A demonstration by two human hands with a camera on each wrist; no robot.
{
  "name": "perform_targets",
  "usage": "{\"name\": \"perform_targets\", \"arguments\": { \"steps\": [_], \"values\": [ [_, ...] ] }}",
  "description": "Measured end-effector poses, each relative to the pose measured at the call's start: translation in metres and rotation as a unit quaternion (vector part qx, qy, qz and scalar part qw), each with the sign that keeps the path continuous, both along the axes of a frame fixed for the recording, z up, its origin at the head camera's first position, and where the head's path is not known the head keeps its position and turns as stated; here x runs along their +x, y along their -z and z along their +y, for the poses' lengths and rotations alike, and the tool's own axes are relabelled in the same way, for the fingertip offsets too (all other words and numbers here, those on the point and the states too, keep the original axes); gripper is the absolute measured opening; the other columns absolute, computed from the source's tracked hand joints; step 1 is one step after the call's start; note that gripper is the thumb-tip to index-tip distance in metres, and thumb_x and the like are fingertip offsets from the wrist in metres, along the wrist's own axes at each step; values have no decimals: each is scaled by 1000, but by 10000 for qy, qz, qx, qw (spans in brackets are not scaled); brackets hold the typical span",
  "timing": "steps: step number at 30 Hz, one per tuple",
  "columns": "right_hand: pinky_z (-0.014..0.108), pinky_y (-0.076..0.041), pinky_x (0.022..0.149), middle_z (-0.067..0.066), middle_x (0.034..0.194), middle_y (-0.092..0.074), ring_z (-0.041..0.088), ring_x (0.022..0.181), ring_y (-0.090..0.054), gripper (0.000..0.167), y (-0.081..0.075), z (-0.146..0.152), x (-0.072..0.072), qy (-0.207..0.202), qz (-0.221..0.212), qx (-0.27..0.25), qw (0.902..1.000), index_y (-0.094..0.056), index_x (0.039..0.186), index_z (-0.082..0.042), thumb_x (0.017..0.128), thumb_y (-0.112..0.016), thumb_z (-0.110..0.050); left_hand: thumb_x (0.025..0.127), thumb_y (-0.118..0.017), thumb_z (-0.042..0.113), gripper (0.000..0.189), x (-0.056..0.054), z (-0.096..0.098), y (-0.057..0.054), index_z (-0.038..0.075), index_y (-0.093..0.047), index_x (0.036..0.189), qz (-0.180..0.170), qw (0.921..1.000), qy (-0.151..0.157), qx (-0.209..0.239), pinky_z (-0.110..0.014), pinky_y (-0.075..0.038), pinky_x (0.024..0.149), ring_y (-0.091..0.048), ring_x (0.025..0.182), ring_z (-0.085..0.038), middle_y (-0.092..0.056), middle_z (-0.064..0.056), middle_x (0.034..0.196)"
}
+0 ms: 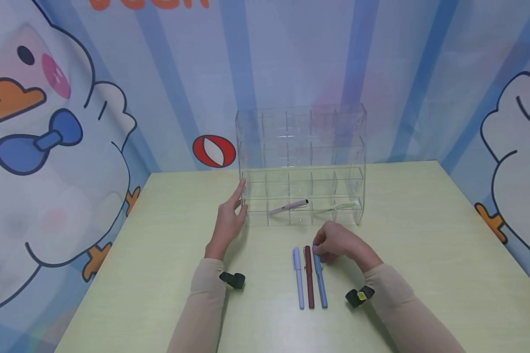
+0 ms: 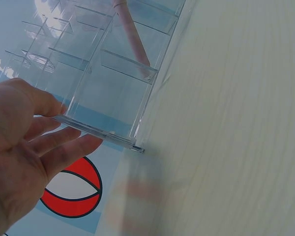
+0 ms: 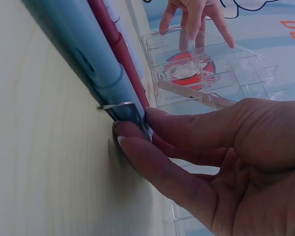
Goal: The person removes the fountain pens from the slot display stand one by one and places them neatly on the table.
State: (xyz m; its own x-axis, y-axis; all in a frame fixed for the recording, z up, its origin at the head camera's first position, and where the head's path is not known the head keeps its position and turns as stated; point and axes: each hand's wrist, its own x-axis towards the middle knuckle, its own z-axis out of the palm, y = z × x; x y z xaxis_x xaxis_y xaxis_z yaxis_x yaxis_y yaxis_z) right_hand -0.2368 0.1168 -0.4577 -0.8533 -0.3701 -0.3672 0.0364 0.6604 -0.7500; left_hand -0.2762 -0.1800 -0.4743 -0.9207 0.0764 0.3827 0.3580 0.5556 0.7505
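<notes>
"Three pens are laid in front of the clear tiered rack (image 1: pixel 300 168): a lavender pen (image 1: pixel 299 279), a maroon pen (image 1: pixel 309 280) and a blue pen (image 1: pixel 321 284). What is held?"

"The blue pen's capped end, nearest the rack, is pinched between thumb and fingertips of the right hand (image 1: pixel 339 241); the rack's left side panel (image 2: pixel 101 135) is gripped by the left hand (image 1: pixel 229 223)."

"How is that pinch done well?"

"The cap (image 3: pixel 115 96) should be held clear of its clip (image 3: pixel 137 120), and the maroon pen left unnudged."

"What is obscured?"

"The cap's tip is covered by fingers; low in the rack, a pale green pen (image 1: pixel 342 206) is blurred by plastic. Whether the blue pen is raised cannot be told."
</notes>
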Motion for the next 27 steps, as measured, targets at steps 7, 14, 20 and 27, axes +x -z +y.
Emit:
{"name": "perform_targets", "arguments": {
  "steps": [7, 14, 20, 27],
  "values": [
    [34, -60, 61, 10, 78, -69, 22, 67, -69, 12, 1, 2, -1, 51, 68, 11, 10000, -70, 101, 7, 89, -69, 2, 98, -58, -2, 75, 1, 1, 0, 31, -30, 159, -49, 10000, -3, 4, -44, -46, 104, -54, 127, -40, -38, -7, 157],
    [35, -59, 64, 10, 89, -68, 22, 73, -68, 24, -8, 8, -2, 163, 301, 186, 9992, -68, 109, 6, 88, -73, -6, 97, -58, -3, 76, 0, 1, -1, 31, -30, 159, -51, 10000, 17, 22, -44, -47, 104, -54, 127, -40, -38, -7, 157],
    [36, -60, 66, 11, 92, -67, 23, 76, -69, 25, -19, 11, -1, 253, 385, -86, 9989, -65, 113, 7, 91, -69, -3, 97, -58, -4, 76, 0, 1, -1, 31, -30, 159, -50, 10000, 4, 28, -45, -47, 104, -54, 127, -42, -37, -7, 157],
    [35, -60, 65, 12, 94, -65, 24, 79, -70, 29, -33, 12, 3, 333, 720, -265, 9965, -64, 119, 9, 93, -67, -4, 96, -59, -5, 77, 0, 0, -1, 29, -31, 159, -5, 10000, -3, 31, -46, -47, 103, -55, 125, -42, -37, -8, 157]
  ]
}}
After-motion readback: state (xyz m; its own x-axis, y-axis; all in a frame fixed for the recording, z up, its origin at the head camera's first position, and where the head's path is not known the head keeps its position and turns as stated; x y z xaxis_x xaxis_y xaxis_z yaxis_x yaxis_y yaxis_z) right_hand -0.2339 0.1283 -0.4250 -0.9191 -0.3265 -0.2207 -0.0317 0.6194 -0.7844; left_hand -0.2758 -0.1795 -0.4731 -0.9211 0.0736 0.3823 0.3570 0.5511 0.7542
